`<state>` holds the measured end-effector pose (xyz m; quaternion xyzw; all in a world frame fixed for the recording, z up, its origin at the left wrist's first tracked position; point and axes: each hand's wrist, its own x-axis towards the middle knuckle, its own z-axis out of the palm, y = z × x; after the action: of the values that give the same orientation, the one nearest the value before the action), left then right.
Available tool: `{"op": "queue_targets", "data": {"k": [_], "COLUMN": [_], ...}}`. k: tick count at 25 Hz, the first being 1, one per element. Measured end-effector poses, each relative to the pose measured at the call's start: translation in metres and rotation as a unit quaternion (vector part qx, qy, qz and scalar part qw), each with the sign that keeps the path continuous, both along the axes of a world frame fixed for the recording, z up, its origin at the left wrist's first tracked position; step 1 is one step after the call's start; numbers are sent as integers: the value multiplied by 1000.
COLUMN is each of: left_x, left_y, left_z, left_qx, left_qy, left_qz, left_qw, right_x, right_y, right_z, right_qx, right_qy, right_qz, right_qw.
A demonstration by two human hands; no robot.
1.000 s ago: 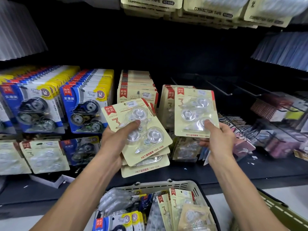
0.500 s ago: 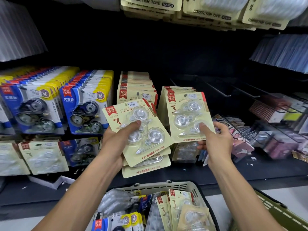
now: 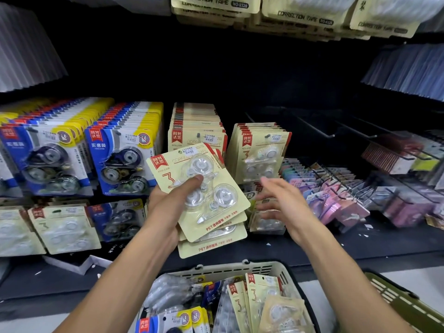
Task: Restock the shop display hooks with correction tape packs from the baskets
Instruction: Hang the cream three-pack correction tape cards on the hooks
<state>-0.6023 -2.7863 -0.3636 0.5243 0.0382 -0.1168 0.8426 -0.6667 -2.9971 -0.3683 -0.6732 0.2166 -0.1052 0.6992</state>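
Display wall: rows of hooks carry blue packs (image 3: pixel 120 150) at left and two rows of beige packs (image 3: pixel 258 150) at centre, each card marked "3" with part of "CORRECTION TAPE" readable. Bare hooks (image 3: pixel 319 129) stand to the right of them. Overhead cards (image 3: pixel 305 16) read "CORRECTION TAPE". Below, your grey basket (image 3: pixel 240 269) holds more beige and blue packs; a green basket (image 3: pixel 406 301) sits at its right. Your left hand (image 3: pixel 168 207) grips a fanned stack (image 3: pixel 204 200) of beige packs, thumb across the top blister, printed "PET" at its foot. Your right hand (image 3: pixel 286 205) is empty, fingers (image 3: pixel 269 183) spread and loose, just below the right beige row and blurred.
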Motion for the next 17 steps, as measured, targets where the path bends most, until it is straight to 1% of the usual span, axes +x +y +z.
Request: {"op": "queue_targets", "data": {"k": [1, 2, 3, 4, 5, 7, 9, 10, 12, 14, 17], "left_x": [0, -1, 0, -1, -1, -2, -1, -2, -2, -1, 2], "left_y": [-2, -4, -5, -6, -6, -4, -4, -4, -4, -3, 0], "left_z": [0, -1, -1, 0, 0, 1, 0, 0, -2, -3, -4], "left_qx": [-2, -3, -4, -5, -5, -9, -19, -16, -2, 2, -8], "left_qy": [2, 1, -1, -2, -2, 9, 10, 5, -6, -6, -7], "left_qz": [0, -2, -7, -16, -26, -45, -45, -37, -21, -11, -8], "left_qw": [1000, 1000, 1000, 1000, 1000, 999, 999, 999, 1000, 1000, 1000], "right_x": [-4, -7, -8, -9, -9, -9, -9, -9, -9, -11, -15], "right_y": [12, 23, 30, 33, 34, 29, 17, 12, 0, -7, -10], "right_z": [6, 10, 11, 9, 8, 6, 7, 8, 6, 2, 4], "right_qx": [-39, -70, -95, -104, -87, 3, 110, 133, 108, 73, 82], "right_qy": [-3, 3, 6, 3, -6, -35, -79, -97, -105, -115, -156], "right_qz": [78, 132, 150, 139, 113, 49, -15, -50, -122, -173, -194], "right_qw": [996, 989, 984, 985, 990, 998, 991, 985, 981, 975, 965]}}
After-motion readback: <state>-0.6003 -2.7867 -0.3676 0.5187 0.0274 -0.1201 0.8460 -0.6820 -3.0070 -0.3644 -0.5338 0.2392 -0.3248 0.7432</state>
